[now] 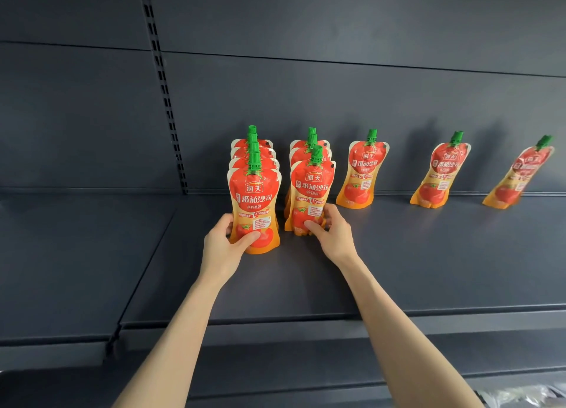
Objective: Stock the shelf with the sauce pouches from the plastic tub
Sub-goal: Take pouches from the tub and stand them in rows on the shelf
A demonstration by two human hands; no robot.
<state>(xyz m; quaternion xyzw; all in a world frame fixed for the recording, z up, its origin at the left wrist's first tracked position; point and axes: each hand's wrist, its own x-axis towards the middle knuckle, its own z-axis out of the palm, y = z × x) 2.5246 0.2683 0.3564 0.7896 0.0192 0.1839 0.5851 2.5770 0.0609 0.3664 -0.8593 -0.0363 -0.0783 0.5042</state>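
Left hand is wrapped around the base of the front sauce pouch, thumb across its printed face, fingers hidden behind it. Right hand clamps the bottom of the neighbouring pouch the same way, thumb in front, fingertips curled round the far edge. Both pouches stand upright on the dark shelf, each fronting a row whose rear pouches show only caps and shoulders. Beyond the right hand, three single pouches lean against the back panel; the farthest is blurred.

Dim, even light; edges warped, far-right pouch blurred
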